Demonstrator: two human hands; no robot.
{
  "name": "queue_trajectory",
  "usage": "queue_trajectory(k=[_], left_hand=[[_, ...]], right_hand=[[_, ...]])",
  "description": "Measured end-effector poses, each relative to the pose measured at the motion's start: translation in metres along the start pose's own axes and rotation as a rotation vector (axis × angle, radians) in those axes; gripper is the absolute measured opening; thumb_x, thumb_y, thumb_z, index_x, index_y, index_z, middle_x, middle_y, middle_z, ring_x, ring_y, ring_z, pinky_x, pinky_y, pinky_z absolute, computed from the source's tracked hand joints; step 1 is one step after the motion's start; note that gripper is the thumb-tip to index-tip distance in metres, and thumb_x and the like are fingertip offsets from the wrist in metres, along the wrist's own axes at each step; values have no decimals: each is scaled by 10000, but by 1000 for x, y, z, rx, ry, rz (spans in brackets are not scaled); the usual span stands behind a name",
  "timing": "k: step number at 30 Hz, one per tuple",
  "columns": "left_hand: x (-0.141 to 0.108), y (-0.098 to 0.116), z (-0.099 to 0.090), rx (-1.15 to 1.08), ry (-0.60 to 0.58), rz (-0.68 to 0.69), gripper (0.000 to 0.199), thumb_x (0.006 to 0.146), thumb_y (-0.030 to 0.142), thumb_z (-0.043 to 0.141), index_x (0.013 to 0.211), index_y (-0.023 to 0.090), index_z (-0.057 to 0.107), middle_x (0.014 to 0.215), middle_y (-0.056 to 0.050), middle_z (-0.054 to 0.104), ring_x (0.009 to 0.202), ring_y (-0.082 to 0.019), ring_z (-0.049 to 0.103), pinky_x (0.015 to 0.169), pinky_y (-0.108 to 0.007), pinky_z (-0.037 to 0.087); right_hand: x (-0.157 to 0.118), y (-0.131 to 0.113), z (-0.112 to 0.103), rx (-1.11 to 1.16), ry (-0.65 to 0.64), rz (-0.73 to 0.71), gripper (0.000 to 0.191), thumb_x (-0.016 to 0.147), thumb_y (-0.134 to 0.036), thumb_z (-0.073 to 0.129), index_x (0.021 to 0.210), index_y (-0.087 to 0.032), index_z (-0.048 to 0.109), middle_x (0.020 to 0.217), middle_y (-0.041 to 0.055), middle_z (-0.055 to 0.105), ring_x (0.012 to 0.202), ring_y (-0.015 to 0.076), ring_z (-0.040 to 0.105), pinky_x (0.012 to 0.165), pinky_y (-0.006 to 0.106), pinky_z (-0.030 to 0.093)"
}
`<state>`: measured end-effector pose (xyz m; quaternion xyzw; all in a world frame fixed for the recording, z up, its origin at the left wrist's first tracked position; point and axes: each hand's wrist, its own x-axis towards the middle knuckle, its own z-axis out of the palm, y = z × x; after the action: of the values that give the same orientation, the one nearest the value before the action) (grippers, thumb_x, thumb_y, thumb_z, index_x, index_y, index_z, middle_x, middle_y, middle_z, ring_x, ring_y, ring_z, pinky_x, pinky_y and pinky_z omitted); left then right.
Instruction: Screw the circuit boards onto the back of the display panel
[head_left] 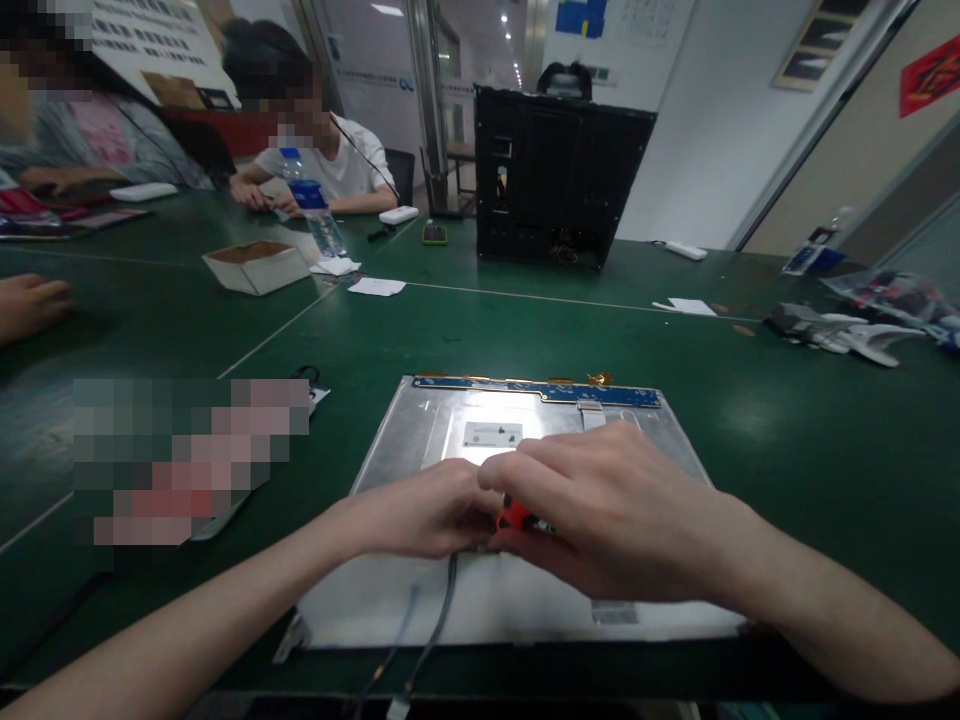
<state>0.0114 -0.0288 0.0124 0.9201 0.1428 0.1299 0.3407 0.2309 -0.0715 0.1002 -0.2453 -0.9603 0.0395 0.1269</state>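
A flat silver display panel (pixel 390 600) lies back side up on the table, with a blue circuit strip (pixel 510 388) along its far edge. Over its middle, my right hand (pixel 607 500) is closed around a red-and-black tool (pixel 514 514); its working end is hidden. My left hand (pixel 439 505) meets it there, fingers pinched together. From under those fingers a dark thin cable (pixel 448 590) runs down past the panel's near edge to a pale connector (pixel 398 708). The left fingertips are partly hidden by the right hand.
On the green table (pixel 300 345) stand a black monitor housing (pixel 559 175), an open white box (pixel 259 268) and a water bottle (pixel 311 205). Scissors-like grey tools (pixel 840 328) lie right. Two people sit across at left; another person's hand (pixel 34 305) rests at the left edge.
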Motion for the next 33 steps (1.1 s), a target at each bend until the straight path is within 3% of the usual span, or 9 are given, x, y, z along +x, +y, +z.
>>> queue_trajectory(k=[4, 10, 18, 25, 30, 33], left_hand=[[0, -2, 0, -40, -10, -27, 91, 903, 149, 611, 934, 156, 696, 854, -10, 682, 796, -178, 630, 666, -219, 449], [0, -10, 3, -61, -39, 7, 125, 846, 90, 611, 896, 169, 695, 800, -13, 677, 737, -166, 626, 649, -223, 454], [0, 2, -3, -55, -10, -52, 149, 853, 127, 555, 893, 168, 693, 825, 1, 677, 769, -161, 611, 686, -208, 457], [1, 9, -1, -60, 99, -32, 161, 863, 128, 475, 836, 171, 627, 826, 7, 643, 712, -142, 583, 679, -198, 453], [1, 13, 0, -71, 97, -87, 136, 848, 162, 518, 899, 187, 641, 880, 1, 681, 781, -175, 631, 709, -225, 466], [1, 8, -1, -35, 52, -63, 158, 846, 143, 509, 887, 176, 657, 864, -18, 687, 789, -184, 641, 695, -228, 465]], right_hand=[[-1, -1, 0, -1, 32, -17, 141, 981, -283, 523, 1062, -168, 515, 876, 8, 659, 666, 134, 541, 511, 282, 273], [-2, -1, -2, 38, 20, -1, 142, 924, -171, 509, 1064, -163, 525, 925, 17, 654, 675, 129, 516, 508, 284, 270], [-1, 2, 2, 29, 22, -18, 159, 998, -335, 519, 1054, -188, 498, 860, -6, 640, 662, 122, 525, 521, 283, 264], [-1, 1, 0, 37, 7, -28, 197, 922, -176, 514, 1116, -168, 477, 915, -3, 630, 668, 122, 493, 505, 285, 270], [1, 3, 3, -24, 75, -67, 167, 1018, -331, 480, 1079, -177, 497, 854, -20, 641, 661, 121, 520, 512, 301, 267], [-1, 2, 2, 4, 49, -49, 150, 989, -309, 495, 1056, -175, 503, 874, -5, 633, 659, 124, 503, 503, 302, 264]])
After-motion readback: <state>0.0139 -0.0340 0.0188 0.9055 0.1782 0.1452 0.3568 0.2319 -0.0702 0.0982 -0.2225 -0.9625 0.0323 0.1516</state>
